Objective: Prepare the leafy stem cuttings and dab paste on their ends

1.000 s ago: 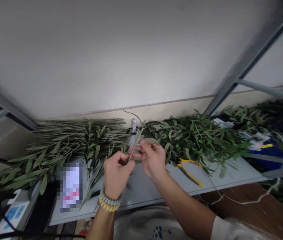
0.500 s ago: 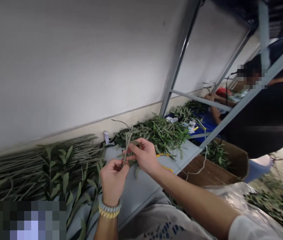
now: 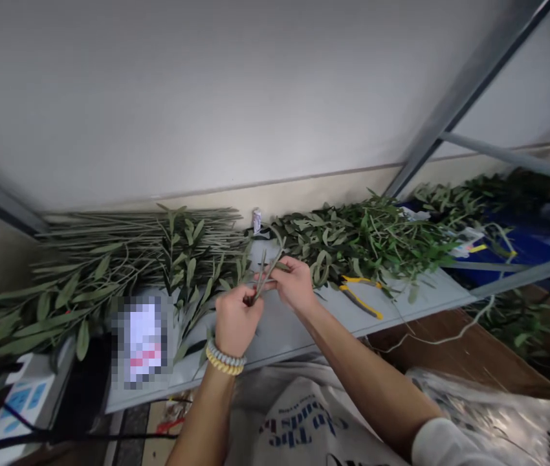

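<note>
Over the grey shelf top, my left hand (image 3: 239, 316) is closed around the lower ends of a few thin grey-green artificial-looking stems (image 3: 267, 268). My right hand (image 3: 295, 285) pinches the same stems slightly higher, its thumb and fingers beside a small leaf. The two hands are close together, and their fingers partly hide where the stems meet. A pair of yellow-handled pliers (image 3: 363, 304) lies right of my right hand. Left of my left hand spread leafy sprigs (image 3: 192, 275) and a long pile of bare stems (image 3: 110, 228).
Heaped green foliage (image 3: 376, 233) lies along the wall at right. A small white cylinder (image 3: 256, 220) stands behind my hands. Metal shelf posts (image 3: 473, 84) rise at both sides. A brown cardboard box (image 3: 493, 349) and clear plastic (image 3: 488, 414) are at lower right.
My view has swung left, so the shelf's left end and a blurred-out phone-like screen show, and the pliers are uncovered. The co-worker has mostly left the frame. Both hands still hold the stems.
</note>
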A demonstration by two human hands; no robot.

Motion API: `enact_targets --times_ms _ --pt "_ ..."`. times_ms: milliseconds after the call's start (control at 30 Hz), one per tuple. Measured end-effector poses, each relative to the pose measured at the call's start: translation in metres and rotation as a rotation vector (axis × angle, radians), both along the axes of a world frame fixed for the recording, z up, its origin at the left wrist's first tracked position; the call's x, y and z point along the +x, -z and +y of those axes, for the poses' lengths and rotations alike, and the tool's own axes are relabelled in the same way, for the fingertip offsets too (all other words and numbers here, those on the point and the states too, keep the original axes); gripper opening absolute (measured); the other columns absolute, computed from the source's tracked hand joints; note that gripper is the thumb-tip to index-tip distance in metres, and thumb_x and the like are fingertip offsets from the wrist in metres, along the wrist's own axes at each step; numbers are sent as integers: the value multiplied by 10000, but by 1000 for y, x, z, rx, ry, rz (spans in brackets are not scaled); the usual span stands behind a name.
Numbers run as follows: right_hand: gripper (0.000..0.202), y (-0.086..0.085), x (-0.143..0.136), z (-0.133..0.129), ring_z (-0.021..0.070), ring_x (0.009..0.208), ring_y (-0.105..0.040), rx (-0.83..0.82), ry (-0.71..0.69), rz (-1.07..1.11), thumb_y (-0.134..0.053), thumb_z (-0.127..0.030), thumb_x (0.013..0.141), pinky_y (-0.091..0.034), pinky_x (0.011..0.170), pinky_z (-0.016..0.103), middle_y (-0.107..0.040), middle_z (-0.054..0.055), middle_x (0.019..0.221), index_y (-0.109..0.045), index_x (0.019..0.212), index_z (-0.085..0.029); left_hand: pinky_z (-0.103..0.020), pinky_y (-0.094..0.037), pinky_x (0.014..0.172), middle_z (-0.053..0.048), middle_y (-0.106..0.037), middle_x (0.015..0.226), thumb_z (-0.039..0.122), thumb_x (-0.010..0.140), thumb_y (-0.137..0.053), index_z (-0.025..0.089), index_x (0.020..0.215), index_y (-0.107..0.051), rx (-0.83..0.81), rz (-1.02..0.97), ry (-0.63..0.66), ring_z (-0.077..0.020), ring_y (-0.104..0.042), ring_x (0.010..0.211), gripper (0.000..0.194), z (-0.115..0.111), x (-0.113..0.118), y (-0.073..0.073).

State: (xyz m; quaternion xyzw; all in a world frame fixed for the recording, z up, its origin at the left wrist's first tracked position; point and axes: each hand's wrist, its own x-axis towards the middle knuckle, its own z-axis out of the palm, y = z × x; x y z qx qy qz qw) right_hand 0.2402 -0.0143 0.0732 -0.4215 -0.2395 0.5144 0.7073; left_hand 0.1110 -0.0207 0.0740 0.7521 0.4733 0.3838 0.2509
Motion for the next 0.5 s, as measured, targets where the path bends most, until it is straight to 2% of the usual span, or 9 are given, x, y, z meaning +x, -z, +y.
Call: enact_targets --times_ms 200,500 --pt "256 8 15 -14 204 529 -656 29 -11 -34 -768 -215 522 -548 427 302 -626 -30 507 -513 522 -188 -197 -338 480 48 -506 486 102 672 -571 171 593 -571 113 46 59 -78 -447 431 105 -11 8 -4" --pt "269 2 16 -23 195 484 -643 51 3 5 -788 -245 518 -538 398 294 -604 -48 486 -531 582 -193 -221 -422 537 -17 -586 595 76 714 -517 167 659 -592 334 115 46 -130 -563 547 130 -28 13 -4"
